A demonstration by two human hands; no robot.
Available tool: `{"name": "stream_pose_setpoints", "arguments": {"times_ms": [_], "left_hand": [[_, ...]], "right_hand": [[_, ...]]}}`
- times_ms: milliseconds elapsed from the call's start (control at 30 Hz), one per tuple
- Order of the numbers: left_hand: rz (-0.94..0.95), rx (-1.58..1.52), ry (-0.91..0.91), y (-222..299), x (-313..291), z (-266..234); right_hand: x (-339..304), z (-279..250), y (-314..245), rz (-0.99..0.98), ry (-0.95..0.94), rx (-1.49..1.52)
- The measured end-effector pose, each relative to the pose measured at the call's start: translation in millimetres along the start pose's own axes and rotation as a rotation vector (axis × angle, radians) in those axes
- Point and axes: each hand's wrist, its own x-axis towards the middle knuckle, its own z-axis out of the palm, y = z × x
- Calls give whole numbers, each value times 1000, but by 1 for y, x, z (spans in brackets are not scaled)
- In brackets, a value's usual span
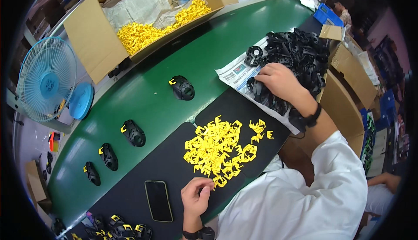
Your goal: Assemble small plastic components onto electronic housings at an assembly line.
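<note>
From the head camera, I am watching my left hand [197, 198] at lower centre, its grip pinching together on a yellow clip [208, 184] at the near edge of the yellow clip pile [217, 148]. My right hand [278, 81] is closing its grip around a black housing [257, 87] in the black parts heap [296, 52] at upper right. I am judging that tugging there could be tumbling neighbours off the newspaper [233, 72] onto the desk [148, 96].

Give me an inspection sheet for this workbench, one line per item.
Surface: green conveyor belt with black mats.
Job's things: yellow clips piled on a mat; black plastic housings heaped on newspaper.
Clutter: phone, four clipped housings spaced along the belt.
Grips: left hand pinches at the clip pile's edge; right hand rests in the housings.
Cables: nothing seen.
Surroundings: blue fan, cardboard box of clips.
</note>
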Motion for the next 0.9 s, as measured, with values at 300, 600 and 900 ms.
{"name": "stream_pose_setpoints", "arguments": {"times_ms": [300,600,900], "left_hand": [[-284,-598,41,16,67,76],[-266,-866,257,-18,15,37],[-247,-1013,226,-40,-68,125]], "right_hand": [[-27,-27,-166,-188,332,606],[43,47,-111,-273,-207,723],[51,106,-94,-423,-310,698]]}}
